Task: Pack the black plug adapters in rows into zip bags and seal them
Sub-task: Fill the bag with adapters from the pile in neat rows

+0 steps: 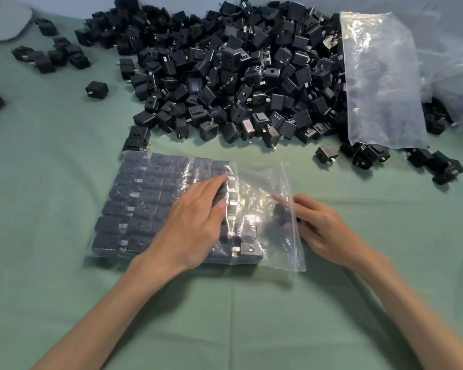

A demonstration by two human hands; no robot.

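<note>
My left hand (195,222) lies flat, fingers straight, pressing down on the zip bag (262,177), which lies on the green desk (64,182) directly under both hands. The bag's long axis runs across me, from beyond my left hand to my right hand. Its open mouth and zip strip face right, at my right fingertips. Under and to the left of my left palm the bag is filled with packed adapters (145,198) in neat rows, lying flat side by side with their metal prongs showing through the plastic. The stretch of bag between my two hands is mostly bare film, with a few adapters along its near edge. My right hand (321,222) is at the mouth, fingers curled around a black adapter (280,213) just inside the opening. The grip is blurred, so I cannot tell which way this one points. Beyond both hands a large loose pile (238,76) of the same adapters lies jumbled, facing every way. Past my right hand a second clear bag (380,81) is draped over the pile's right edge. Dark shapes show through it, but I cannot tell whether they are inside or beneath. A few stray adapters (96,88) sit well beyond my left hand.
</note>
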